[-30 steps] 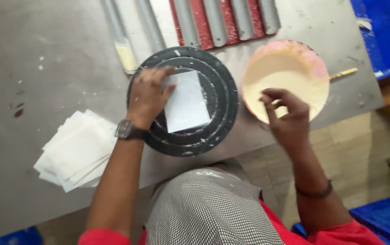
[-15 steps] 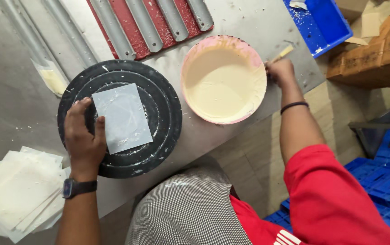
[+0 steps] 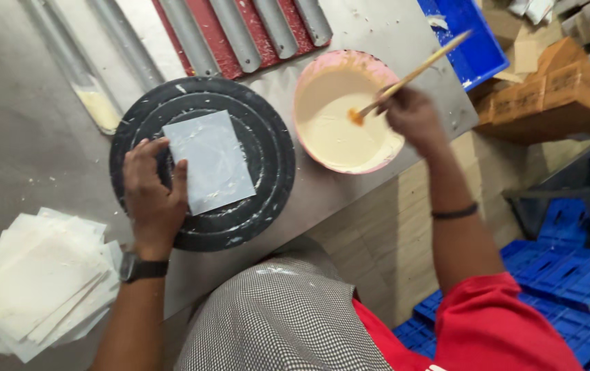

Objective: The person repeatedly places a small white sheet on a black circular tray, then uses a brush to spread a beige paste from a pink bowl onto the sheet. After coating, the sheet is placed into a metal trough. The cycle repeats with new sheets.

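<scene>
Left hand [image 3: 152,196]: flat, fingers spread, pressing the left edge of a pale rectangular sheet [image 3: 209,161].
Sheet: lies on a round black ridged disc [image 3: 264,148], slightly off centre.
Disc: rests on the grey metal surface [image 3: 13,117].
Right hand [image 3: 412,113]: fingers closed round a wooden brush handle [image 3: 418,69], tip dipped in the paste.
Pink bowl [image 3: 322,65]: just right of the disc, holds cream-coloured paste.
Stack of pale sheets [image 3: 34,282]: lower left on the surface, loosely fanned.
Metal channels [image 3: 240,31]: row at the far edge, on a red backing.
Blue crate [image 3: 467,41]: beyond the bowl, off the surface's corner.
</scene>
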`<state>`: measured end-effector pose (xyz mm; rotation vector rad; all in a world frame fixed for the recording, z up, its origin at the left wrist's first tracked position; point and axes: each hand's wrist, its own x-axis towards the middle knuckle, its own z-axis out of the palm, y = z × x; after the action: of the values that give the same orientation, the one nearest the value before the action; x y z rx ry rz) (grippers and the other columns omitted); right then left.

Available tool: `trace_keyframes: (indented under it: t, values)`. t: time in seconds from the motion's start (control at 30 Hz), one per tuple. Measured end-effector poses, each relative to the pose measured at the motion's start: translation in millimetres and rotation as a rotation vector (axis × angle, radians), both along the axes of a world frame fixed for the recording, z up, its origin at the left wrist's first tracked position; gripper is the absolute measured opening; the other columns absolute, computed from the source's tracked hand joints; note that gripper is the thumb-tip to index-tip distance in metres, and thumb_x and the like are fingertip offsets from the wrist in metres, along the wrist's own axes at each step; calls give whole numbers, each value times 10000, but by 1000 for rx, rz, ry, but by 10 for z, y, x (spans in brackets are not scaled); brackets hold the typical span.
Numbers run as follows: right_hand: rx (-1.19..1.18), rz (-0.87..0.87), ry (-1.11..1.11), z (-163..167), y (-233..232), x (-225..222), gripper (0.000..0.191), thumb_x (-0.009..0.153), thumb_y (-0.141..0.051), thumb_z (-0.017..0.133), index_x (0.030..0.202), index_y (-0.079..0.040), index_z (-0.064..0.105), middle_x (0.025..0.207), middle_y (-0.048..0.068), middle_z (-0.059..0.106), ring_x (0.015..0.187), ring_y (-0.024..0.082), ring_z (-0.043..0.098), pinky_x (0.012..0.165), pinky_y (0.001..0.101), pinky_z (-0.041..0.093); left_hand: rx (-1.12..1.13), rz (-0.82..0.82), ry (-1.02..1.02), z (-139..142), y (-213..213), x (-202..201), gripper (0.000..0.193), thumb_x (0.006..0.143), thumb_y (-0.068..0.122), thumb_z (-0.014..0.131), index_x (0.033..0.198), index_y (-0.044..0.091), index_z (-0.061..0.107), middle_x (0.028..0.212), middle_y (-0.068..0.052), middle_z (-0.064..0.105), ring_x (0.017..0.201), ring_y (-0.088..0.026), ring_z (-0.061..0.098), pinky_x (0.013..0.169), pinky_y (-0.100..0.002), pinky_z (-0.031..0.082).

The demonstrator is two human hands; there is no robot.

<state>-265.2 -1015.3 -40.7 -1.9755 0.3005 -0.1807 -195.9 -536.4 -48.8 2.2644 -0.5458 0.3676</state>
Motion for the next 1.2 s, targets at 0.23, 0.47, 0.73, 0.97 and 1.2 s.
trace_keyframes:
  t: [0.23,0.47,0.73,0.97,1.2]
  values:
    - [-3,103,-176,8,607,34,176,1016,-124,723,1062,16,624,1023,23,682,866,85,731,620,252,550,-79,21,15,22,25,-67,317,1023,184,704,1290,32,625,1282,-176,666,1351,-408,560,1230,-548,341]
    - [-467,158,106,-1,621,128,122,962,-129,745,1018,-22,728,809,83,732,691,140,682,608,296,533,-80,67,33,59,-15,-94,290,1009,177,706,1252,38,631,1273,-165,671,1336,-400,562,1222,-541,335]
    - [-609,299,-332,195,388,77,139,953,-65,761,1090,-47,757,1003,118,748,834,169,710,706,280,559,-49,120,58,34,-107,-142,278,1001,131,713,1251,35,639,1282,-168,667,1345,-393,565,1220,-528,365]
    - [827,-157,-170,-5,-94,-61,201,1079,-168,653,1271,-110,649,1088,47,698,750,121,595,589,245,434,38,106,98,78,-163,-144,411,971,177,751,1324,24,608,1355,-191,625,1365,-412,522,1196,-520,388]
    - [777,21,-29,5,1291,63,124,1090,-174,640,1156,-82,691,942,34,691,752,120,610,617,266,471,399,-61,162,174,10,-100,1141,794,661,768,1583,-13,294,1602,-259,373,1527,-426,211,1222,-589,114]
